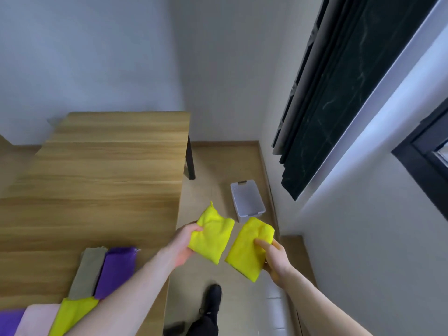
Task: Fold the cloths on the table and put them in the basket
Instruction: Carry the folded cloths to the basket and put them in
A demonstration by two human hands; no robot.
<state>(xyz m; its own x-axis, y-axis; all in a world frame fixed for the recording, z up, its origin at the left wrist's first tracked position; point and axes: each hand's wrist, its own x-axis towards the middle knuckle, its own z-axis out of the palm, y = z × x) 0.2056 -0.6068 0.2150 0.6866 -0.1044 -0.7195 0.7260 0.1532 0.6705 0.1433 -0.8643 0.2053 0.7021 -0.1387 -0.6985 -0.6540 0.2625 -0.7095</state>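
My left hand (185, 246) grips a folded yellow cloth (211, 235) by its near left edge, out past the right side of the wooden table (101, 180). My right hand (274, 257) holds a second folded yellow cloth (248, 248), thumb on top. Both cloths hang in the air over the floor, a little apart. The white basket (247, 201) stands on the floor just beyond them, by the wall; I see nothing inside it. Folded grey (87, 275), purple (115, 271), yellow (72, 314) and pink (38, 318) cloths lie on the table's near corner.
Another purple cloth (9, 321) shows at the bottom left edge. A black table leg (190, 158) stands between table and basket. A dark curtain (339, 93) hangs on the right wall. My black shoe (211, 299) is on the floor below my hands.
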